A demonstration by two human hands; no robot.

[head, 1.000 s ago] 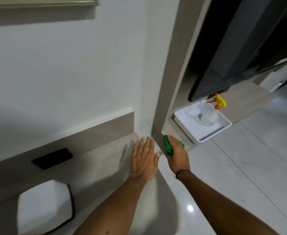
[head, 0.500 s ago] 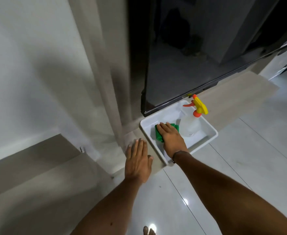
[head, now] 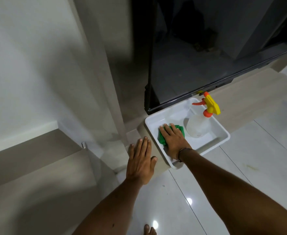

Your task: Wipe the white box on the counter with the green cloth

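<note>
A shallow white box point(head: 222, 133) sits on a low wooden ledge, just below a black TV screen. My right hand point(head: 174, 141) lies palm down inside the box, pressing the green cloth point(head: 162, 139) against its bottom at the left end. The cloth shows beside and beyond my fingers. My left hand point(head: 140, 161) rests flat, fingers apart, on the ledge just left of the box, holding nothing.
A clear spray bottle point(head: 198, 127) with a yellow and orange trigger head stands in the box's right half. The black TV point(head: 207, 56) overhangs the box's far edge. A beige wall panel point(head: 105, 65) rises to the left. Glossy white floor tiles point(head: 241, 175) spread to the right.
My right hand carried the green cloth from the ledge's corner into the white box and now presses it there. The view swung right. My left hand moved along the ledge towards the box.
</note>
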